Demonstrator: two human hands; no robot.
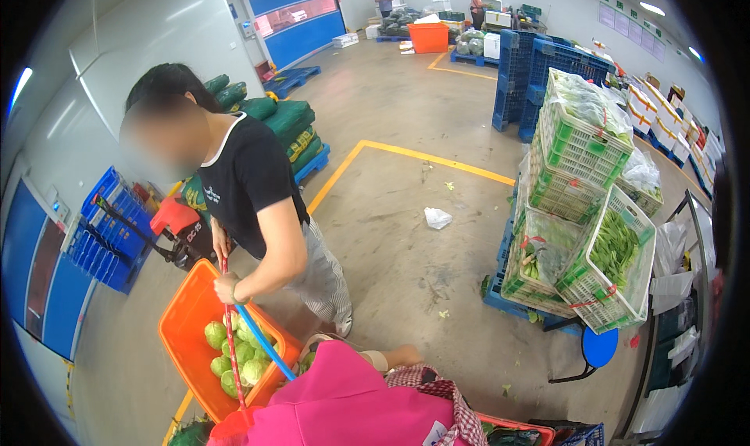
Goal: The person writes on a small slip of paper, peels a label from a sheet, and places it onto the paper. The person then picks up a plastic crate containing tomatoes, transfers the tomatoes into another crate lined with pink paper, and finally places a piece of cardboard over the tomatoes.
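Note:
Neither of my hands shows. Bright pink clothing (344,399) fills the lower middle, beside a checked red-and-white cloth (433,387); whose they are I cannot tell. To the left, a person in a black shirt (250,172) leans over an orange crate (178,333) of round green cabbages (246,360). Both of that person's hands are at a red-and-white pole (232,348), which runs down to a red pan-like piece (233,426). A blue pole (266,343) slants from the person's lower hand toward the pink clothing.
Green-and-white crates (582,145) of leafy vegetables stand stacked on a blue pallet at right, near a blue round stool (599,347). A pallet jack (183,227) and green sacks (289,121) are at left. A white plastic bag (438,218) lies on the floor.

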